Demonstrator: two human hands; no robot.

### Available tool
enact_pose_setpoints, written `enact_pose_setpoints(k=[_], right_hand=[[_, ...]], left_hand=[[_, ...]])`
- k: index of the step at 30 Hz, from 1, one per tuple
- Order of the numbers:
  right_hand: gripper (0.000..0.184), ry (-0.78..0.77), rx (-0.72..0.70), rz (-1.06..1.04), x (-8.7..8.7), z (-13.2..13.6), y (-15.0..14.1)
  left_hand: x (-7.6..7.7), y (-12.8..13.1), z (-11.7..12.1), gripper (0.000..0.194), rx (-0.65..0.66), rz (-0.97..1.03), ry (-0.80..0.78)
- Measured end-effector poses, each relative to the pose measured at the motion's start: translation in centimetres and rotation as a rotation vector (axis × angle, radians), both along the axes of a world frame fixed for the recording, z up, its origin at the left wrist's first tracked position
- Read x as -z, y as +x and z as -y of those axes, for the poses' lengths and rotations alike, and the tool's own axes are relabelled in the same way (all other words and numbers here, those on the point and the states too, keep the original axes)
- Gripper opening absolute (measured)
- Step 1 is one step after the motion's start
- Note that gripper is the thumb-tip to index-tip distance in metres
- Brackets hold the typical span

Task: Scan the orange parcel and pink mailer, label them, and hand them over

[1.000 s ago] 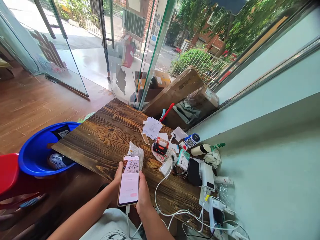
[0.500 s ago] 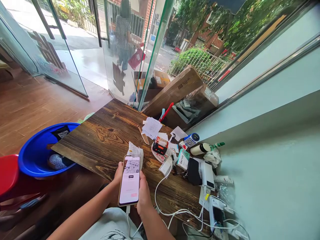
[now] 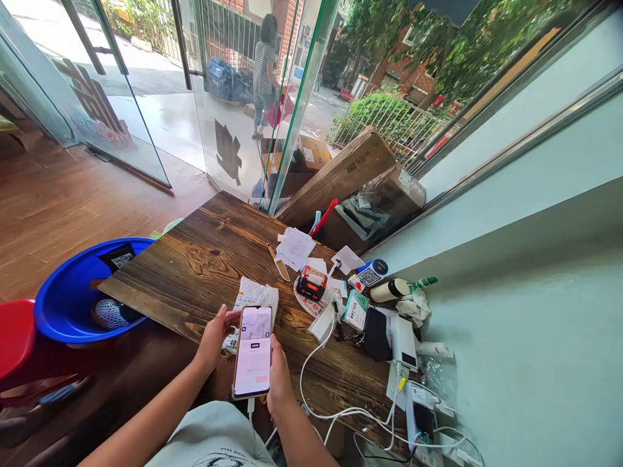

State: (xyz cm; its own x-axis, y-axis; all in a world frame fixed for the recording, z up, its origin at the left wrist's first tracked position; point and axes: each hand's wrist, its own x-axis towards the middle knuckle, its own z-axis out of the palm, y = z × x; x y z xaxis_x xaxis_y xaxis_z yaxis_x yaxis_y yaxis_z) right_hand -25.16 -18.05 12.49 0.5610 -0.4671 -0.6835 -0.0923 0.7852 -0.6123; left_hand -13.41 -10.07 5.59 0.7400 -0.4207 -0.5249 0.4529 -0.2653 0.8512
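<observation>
My right hand [image 3: 280, 376] is closed around the right side of a smartphone [image 3: 252, 363], which is upright with its lit screen facing me. A white cable runs from its lower end. Behind the phone, a white plastic parcel bag [image 3: 263, 296] with printed marks lies on the wooden table, partly hidden. My left hand [image 3: 217, 337] is at the bag's left edge, its fingers closed on the bag and their tips near the phone's upper left side. Some of those fingers are hidden.
Papers [image 3: 296, 248], a comb [image 3: 278, 262], a black-and-orange label printer [image 3: 311, 283], a black pouch [image 3: 378, 333] and white cables [image 3: 350, 411] lie on the wooden table [image 3: 195, 259]. A blue tub [image 3: 53, 311] and red stool [image 3: 14, 334] stand left. Beyond the glass walks a person [image 3: 264, 74].
My left hand has moved left off the phone to the parcel bag, which has shifted left and shows more. The label has left the phone's screen. The person outside has moved right.
</observation>
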Motion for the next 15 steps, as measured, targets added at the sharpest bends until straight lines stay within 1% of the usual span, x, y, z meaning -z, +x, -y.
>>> enact_pose_setpoints(k=[1,3,5,7,10,12,14,15], right_hand=[[0.067,-0.018,-0.011,0.008,0.2,0.1,-0.1],[0.068,-0.056,-0.042,0.015,0.5,0.2,-0.2],[0.071,-0.075,-0.069,0.006,0.8,0.3,-0.4],[0.074,-0.076,-0.081,0.006,0.9,0.4,-0.4],[0.076,-0.075,-0.09,0.024,1.1,0.4,-0.6],[0.075,-0.07,-0.095,0.018,1.7,0.5,-1.0],[0.072,-0.055,-0.095,-0.012,2.9,0.9,-2.0],[0.072,-0.036,-0.092,-0.029,3.7,1.2,-2.8]], left_hand=[[-0.9,0.0,-0.3,0.079,-0.006,-0.03,-0.042],[-2.2,-0.1,-0.6,0.07,-0.023,-0.054,-0.068],[-2.9,-0.2,-0.6,0.064,-0.037,-0.051,-0.063],[-3.2,-0.3,-0.4,0.061,-0.037,-0.043,-0.052],[-3.1,-0.3,-0.3,0.058,-0.022,-0.04,-0.016],[-2.6,-0.3,-0.5,0.062,-0.007,-0.041,0.014],[-1.6,-0.3,-0.8,0.07,-0.001,-0.024,0.065],[-0.8,-0.4,-0.9,0.071,-0.001,-0.008,0.112]])
